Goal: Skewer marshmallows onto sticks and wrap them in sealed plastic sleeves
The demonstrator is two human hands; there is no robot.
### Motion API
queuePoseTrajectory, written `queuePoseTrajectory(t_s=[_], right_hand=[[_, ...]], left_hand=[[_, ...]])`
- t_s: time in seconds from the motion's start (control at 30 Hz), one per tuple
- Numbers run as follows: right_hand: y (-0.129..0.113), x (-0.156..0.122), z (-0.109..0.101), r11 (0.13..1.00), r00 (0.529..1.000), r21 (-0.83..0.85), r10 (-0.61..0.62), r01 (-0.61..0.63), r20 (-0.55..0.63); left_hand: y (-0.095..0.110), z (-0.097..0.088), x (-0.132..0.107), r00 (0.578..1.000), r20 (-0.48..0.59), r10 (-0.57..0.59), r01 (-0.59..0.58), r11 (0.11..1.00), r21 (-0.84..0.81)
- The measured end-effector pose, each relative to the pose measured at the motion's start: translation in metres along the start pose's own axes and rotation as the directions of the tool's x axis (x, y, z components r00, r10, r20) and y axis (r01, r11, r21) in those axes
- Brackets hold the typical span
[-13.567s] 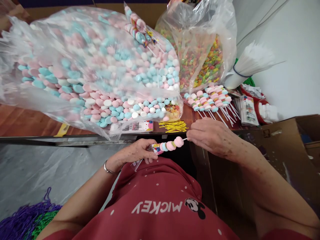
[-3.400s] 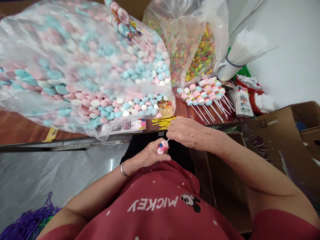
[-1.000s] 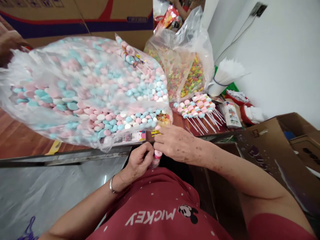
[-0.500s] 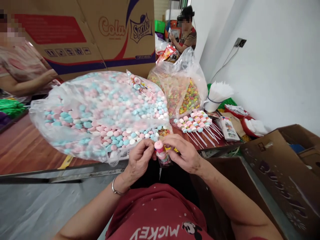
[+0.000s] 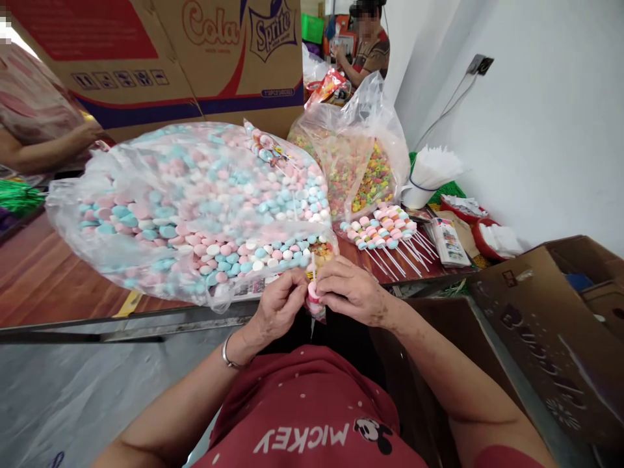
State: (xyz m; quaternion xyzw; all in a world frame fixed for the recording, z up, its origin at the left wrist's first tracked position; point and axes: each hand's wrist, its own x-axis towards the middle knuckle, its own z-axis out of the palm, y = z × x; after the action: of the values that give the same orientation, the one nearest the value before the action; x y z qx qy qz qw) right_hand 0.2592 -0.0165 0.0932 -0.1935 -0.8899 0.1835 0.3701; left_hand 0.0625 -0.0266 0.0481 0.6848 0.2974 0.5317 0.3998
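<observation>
In front of my body is a marshmallow stick [image 5: 313, 292], pink at its top, sleeved in a clear printed wrapper, with its white stick pointing up. My left hand [image 5: 281, 300] pinches at its left side, thumb and forefinger closed at the wrapper's mouth. From the right, my right hand [image 5: 351, 291] closes its fingers round the top beside the white stick. A bit of yellow, perhaps a tie, shows between the hands. Just beyond lies a big clear bag of pink, blue and white marshmallows [image 5: 229, 260], a wrapped marshmallow stick [image 5: 266, 144] on top.
Unwrapped marshmallow skewers [image 5: 383, 229] lie at the right, near a bag of coloured gummy rings [image 5: 370, 175]. A white cup [image 5: 416, 194] holds white sticks. Red bowls [image 5: 482, 242] and an open carton [image 5: 541, 312] stand farther right. A tall carton [image 5: 205, 71] is behind; two people sit beyond.
My hands have drawn closer together round the wrapper's mouth. The white stick now shows upright between them, and less yellow is visible. The view has tipped slightly downward.
</observation>
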Motion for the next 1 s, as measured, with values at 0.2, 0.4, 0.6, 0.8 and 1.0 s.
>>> queuePoseTrajectory(t_s=[0.2, 0.4, 0.6, 0.8, 1.0], right_hand=[[0.000, -0.007, 0.006, 0.965, 0.970, 0.203, 0.198, -0.167, -0.142], [0.002, -0.003, 0.005, 0.992, 0.995, 0.123, 0.046, -0.035, -0.083], [0.000, 0.001, 0.002, 0.998, 0.999, 0.060, -0.025, 0.027, -0.043], [-0.005, 0.003, 0.004, 0.999, 1.000, -0.052, -0.017, 0.016, -0.015], [-0.003, -0.002, 0.011, 0.977, 0.999, -0.211, -0.034, 0.031, -0.010]], left_hand=[[-0.002, -0.012, 0.002, 0.998, 0.027, -0.054, 0.058, 0.983, -0.175], [-0.001, -0.012, 0.001, 0.989, 0.094, -0.110, 0.128, 0.968, -0.215], [-0.007, -0.008, -0.001, 0.980, 0.108, -0.168, 0.186, 0.964, -0.192], [0.000, -0.008, 0.006, 0.982, 0.096, -0.162, 0.175, 0.972, -0.157], [-0.001, -0.008, 0.005, 0.980, 0.070, -0.185, 0.189, 0.981, -0.055]])
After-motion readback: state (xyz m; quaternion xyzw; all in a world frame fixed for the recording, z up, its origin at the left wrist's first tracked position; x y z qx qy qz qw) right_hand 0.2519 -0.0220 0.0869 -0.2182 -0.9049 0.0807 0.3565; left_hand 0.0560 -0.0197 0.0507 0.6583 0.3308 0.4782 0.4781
